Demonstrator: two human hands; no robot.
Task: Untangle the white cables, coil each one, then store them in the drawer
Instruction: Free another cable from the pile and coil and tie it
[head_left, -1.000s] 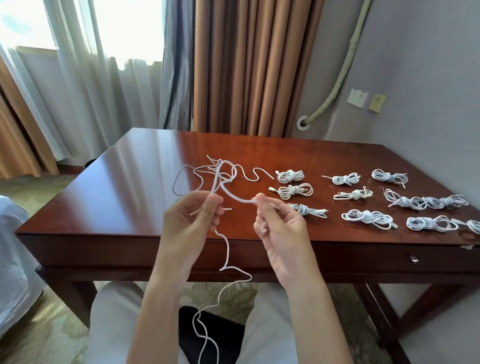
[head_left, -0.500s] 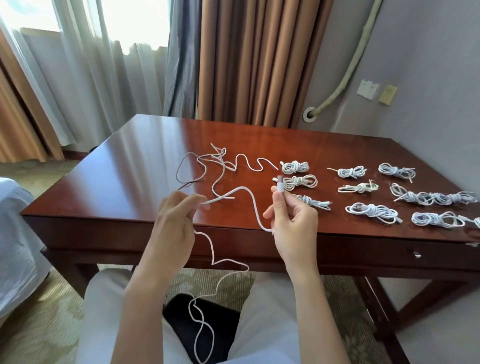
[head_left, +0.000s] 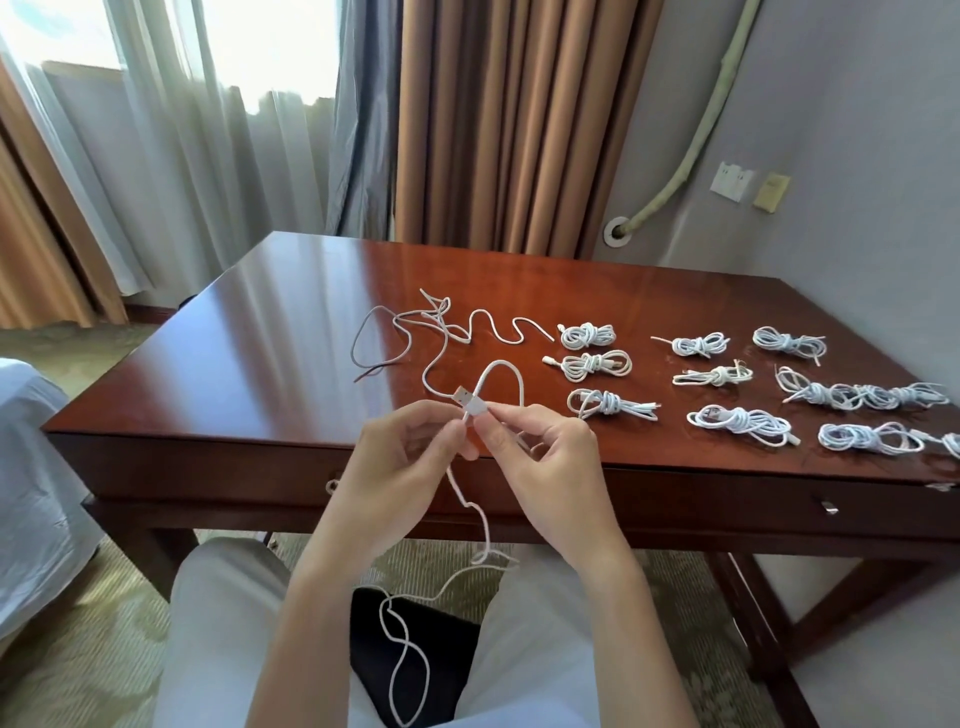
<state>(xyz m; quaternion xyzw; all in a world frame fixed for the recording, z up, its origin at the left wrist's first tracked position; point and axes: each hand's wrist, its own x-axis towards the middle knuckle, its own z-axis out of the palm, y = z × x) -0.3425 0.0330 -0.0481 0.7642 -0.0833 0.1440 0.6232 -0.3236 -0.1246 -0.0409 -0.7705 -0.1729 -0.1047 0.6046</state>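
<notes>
The two hands have come together since a moment ago, left hand (head_left: 400, 457) and right hand (head_left: 545, 457) both pinching the plug of the loose white cable (head_left: 470, 408) in their fingers above the table (head_left: 234, 364) edge, beside eleven coiled cables (head_left: 587, 335).

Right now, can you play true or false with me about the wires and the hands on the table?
1. Both hands pinch the same white cable. True: the left hand and right hand meet at its plug.
2. All the cables are coiled up. False: besides the held one, a loose tangle lies uncoiled on the table.
3. The coiled bundles lie on the right part of the table. True.
4. The drawer is open and full of cables. False: the drawer looks shut, and no cables show in it.
5. Part of the held cable hangs down over the person's lap. True.
</notes>
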